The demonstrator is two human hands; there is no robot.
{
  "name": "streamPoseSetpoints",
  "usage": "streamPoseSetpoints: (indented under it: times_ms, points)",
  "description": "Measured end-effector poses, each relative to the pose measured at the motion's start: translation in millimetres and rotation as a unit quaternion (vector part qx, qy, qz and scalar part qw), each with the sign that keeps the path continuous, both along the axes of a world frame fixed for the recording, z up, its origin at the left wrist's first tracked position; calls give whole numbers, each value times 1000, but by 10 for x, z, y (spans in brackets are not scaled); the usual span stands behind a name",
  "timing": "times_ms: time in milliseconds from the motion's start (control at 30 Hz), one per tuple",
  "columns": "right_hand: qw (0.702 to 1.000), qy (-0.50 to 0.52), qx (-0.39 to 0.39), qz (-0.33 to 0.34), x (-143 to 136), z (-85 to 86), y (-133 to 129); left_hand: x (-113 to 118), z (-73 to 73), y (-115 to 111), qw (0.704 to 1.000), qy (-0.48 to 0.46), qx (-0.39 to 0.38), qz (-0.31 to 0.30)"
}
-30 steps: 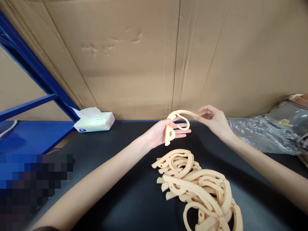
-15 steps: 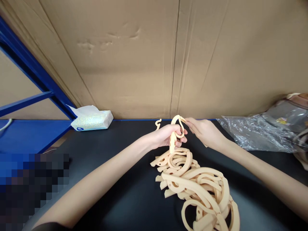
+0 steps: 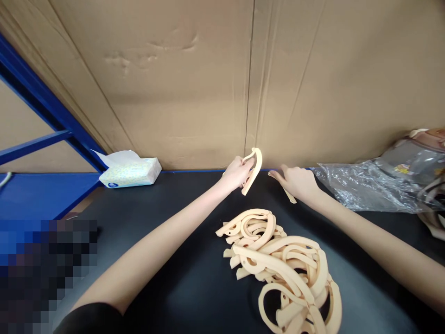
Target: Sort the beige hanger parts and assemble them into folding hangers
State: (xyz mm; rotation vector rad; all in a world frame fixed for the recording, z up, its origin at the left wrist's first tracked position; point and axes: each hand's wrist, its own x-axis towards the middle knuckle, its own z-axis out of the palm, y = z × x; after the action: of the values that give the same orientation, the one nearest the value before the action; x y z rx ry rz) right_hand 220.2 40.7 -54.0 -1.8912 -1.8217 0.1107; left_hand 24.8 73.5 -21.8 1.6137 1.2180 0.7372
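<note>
My left hand [image 3: 237, 174] is closed round a curved beige plastic piece [image 3: 256, 169], held above the far part of the black table. The piece has a thick curved bar, a thin strip and a small hole near its lower end. To the right, apart from it, my right hand [image 3: 297, 182] is closed on a flat beige strip [image 3: 290, 197], whose end with a small hole sticks out under the palm. Nearer to me lies a heap of similar beige plastic pieces [image 3: 274, 260], tangled and overlapping, with curved bars and loops.
A tissue pack [image 3: 134, 174] lies at the back left of the black table [image 3: 167, 287]. Clear plastic bags [image 3: 375, 188] lie at the back right. Behind stands a cardboard wall [image 3: 181, 93], with a blue metal frame [image 3: 59, 113] on the left.
My left hand has moved up and away from the heap with its curved piece, which has turned. My right hand no longer touches that piece and has moved slightly right.
</note>
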Motion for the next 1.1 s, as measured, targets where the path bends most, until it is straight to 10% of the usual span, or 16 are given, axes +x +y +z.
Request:
streamPoseSetpoints:
  times_ms: [400, 733, 933, 1100]
  points:
    - [933, 313, 15, 174, -60, 452, -116, 10, 119, -107, 993, -76, 37, -77]
    - [969, 160, 85, 167, 52, 685, -215, -90, 140, 10, 978, -78, 151, -120]
    - [964, -190, 122, 143, 6, 587, -218, -13, 11, -101, 976, -39, 137, -167]
    - [993, 64, 11, 100, -32, 411, -127, 148, -140, -239, 985, -14, 114, -132]
